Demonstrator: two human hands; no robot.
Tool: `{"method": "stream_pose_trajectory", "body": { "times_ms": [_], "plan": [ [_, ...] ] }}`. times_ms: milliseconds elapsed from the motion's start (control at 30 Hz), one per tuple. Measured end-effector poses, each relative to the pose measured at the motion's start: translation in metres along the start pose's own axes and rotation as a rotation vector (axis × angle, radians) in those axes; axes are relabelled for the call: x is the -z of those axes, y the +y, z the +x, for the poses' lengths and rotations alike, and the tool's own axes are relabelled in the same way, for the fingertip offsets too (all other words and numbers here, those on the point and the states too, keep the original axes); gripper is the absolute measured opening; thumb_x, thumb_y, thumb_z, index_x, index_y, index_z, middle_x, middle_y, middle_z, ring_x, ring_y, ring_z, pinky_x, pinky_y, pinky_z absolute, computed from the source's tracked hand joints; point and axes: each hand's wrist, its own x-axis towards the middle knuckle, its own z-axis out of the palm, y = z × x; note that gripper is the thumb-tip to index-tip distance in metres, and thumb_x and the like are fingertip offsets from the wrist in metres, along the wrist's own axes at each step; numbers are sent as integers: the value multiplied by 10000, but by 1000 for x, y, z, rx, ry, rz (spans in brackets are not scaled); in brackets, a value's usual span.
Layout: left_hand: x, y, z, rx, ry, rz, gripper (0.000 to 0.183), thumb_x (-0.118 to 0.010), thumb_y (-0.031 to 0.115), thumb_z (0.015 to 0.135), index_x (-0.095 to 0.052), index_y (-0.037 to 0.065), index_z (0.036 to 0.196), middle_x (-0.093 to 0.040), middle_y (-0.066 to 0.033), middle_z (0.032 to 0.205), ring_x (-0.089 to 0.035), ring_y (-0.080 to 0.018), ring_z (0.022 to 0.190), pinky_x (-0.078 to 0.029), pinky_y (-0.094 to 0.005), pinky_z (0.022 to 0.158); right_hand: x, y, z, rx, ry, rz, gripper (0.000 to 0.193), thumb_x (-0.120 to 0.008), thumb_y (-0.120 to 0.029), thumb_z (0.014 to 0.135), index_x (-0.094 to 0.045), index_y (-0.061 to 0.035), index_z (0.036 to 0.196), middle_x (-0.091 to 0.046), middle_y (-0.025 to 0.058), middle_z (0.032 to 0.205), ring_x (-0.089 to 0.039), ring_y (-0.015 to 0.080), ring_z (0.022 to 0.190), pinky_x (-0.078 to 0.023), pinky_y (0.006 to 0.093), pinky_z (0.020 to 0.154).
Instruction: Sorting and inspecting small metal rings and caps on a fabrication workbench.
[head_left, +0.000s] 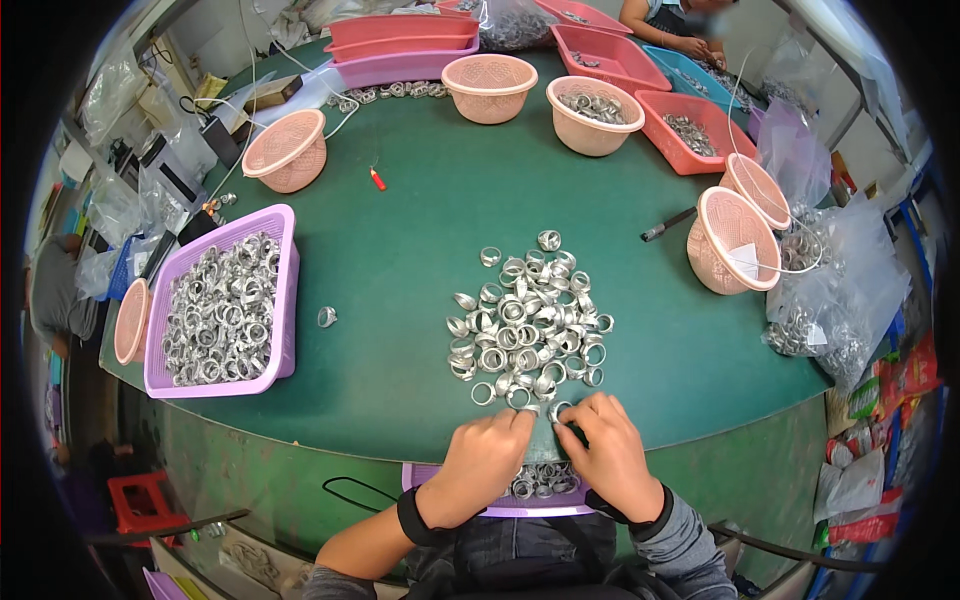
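A loose pile of silver metal rings [525,325] lies on the green table in front of me. At its near edge my left hand [480,462] is closed, its fingertips pinched on a ring [531,408] that they mostly hide. Just to the right, my right hand [608,450] grips another ring [560,410] between thumb and fingers. The two hands are close together but apart. Below them, under the table's edge, a purple tray [420,474] holds more rings [545,482], partly covered by my hands.
A purple basket [290,300] full of rings stands at left, a single ring [327,317] beside it. Peach baskets [490,88] and red trays [700,150] line the far side. A black marker [668,225] and a small red tool [378,180] lie on the table [400,260]. Another person's hands [695,48] work at the far right.
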Motion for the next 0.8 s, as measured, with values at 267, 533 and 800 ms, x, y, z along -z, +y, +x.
{"method": "stream_pose_trajectory", "body": {
  "times_ms": [267, 533, 800],
  "plan": [
    [18, 0, -16, -49, -13, -67, 140, -595, 94, 759, -528, 7, 846, -570, -104, 690, -572, -262, 576, -458, -333, 501, 38, -11, -20, -12, -302, 264, 89, -634, -81, 716, -579, -35, 768, -538, 74, 752, -519, 255, 695, -422, 329, 620],
    [-6, -1, 8, -27, 37, 71, 206, -626, 138, 743, -516, 12, 862, -539, -89, 663, -563, -236, 556, -452, -328, 486, 30, -5, -19, -27, -230, 309, 109, -652, -62, 709, -575, -25, 776, -543, 69, 728, -513, 221, 669, -418, 309, 603],
    [6, -9, -1, -265, -114, 29, 172, -611, 177, 752, -542, 47, 841, -516, -56, 676, -559, -195, 596, -444, -290, 509, 37, -1, -21, -123, -265, 393, 99, -651, -76, 719, -569, -34, 756, -537, 65, 722, -520, 226, 659, -422, 302, 591]
  ]
}}
